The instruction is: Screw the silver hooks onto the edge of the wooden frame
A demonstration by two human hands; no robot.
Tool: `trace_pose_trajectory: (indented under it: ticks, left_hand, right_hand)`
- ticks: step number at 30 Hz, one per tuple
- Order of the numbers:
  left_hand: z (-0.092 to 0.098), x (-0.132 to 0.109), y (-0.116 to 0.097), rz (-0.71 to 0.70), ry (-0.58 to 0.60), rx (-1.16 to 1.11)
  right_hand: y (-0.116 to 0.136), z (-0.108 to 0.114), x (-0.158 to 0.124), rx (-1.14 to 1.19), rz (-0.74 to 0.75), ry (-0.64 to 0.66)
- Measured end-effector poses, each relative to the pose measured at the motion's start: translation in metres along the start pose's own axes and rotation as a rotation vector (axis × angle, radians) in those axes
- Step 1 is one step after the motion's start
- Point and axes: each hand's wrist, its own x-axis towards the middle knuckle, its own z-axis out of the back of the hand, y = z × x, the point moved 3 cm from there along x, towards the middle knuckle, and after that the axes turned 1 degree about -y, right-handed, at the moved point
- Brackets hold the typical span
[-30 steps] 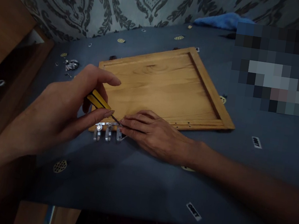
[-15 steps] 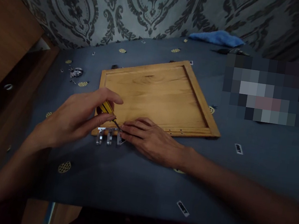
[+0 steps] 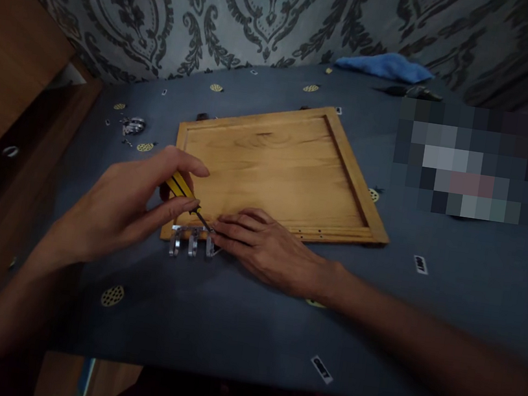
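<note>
Head view, left hand (image 3: 131, 198) gripping yellow screwdriver (image 3: 178, 187), its tip at metal hook strip (image 3: 194, 239), on near edge of wooden board (image 3: 268, 166), board on counter (image 3: 220, 336), right hand (image 3: 272, 250) over this edge, its grip I cannot tell.

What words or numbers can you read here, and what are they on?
None can be read for sure.
White label at the right, on the blue-grey tablecloth: dark letters, too blurred.
White label at the near edge, same cloth: dark letters, too blurred.
Tiny pale label at the back, same cloth: too small.
Yellow-and-black screwdriver: no lettering I can see.
</note>
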Motion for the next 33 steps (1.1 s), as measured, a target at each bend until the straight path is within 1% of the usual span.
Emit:
trace_pose_trajectory:
  ticks: [3, 5, 11, 17, 21, 25, 28, 33]
  left_hand:
    - [-0.004, 0.001, 0.0, -0.03, 0.023, 0.013]
    - [-0.005, 0.002, 0.0, -0.019, 0.029, 0.019]
    - [-0.003, 0.002, 0.0, -0.015, -0.01, 0.026]
    - [-0.004, 0.002, 0.0, 0.011, 0.002, 0.003]
    - [-0.004, 0.002, -0.002, -0.011, 0.01, 0.046]
    - [-0.003, 0.001, -0.007, -0.056, 0.03, 0.099]
    - [-0.003, 0.001, -0.01, -0.085, 0.021, 0.121]
    - [-0.007, 0.001, -0.012, -0.068, -0.021, 0.157]
  right_hand:
    - [0.0, 0.0, 0.0, -0.003, 0.01, -0.007]
    - [0.0, 0.001, 0.0, 0.0, 0.017, -0.009]
    - [0.0, 0.001, 0.001, -0.002, 0.017, -0.025]
    - [0.0, -0.001, 0.0, 0.0, 0.013, -0.007]
    - [0.0, -0.002, 0.001, -0.003, -0.006, 0.021]
    - [0.0, -0.002, 0.001, -0.004, -0.003, 0.006]
    - [0.0, -0.001, 0.001, -0.006, 0.002, -0.003]
    - [0.0, -0.001, 0.001, -0.006, 0.002, -0.001]
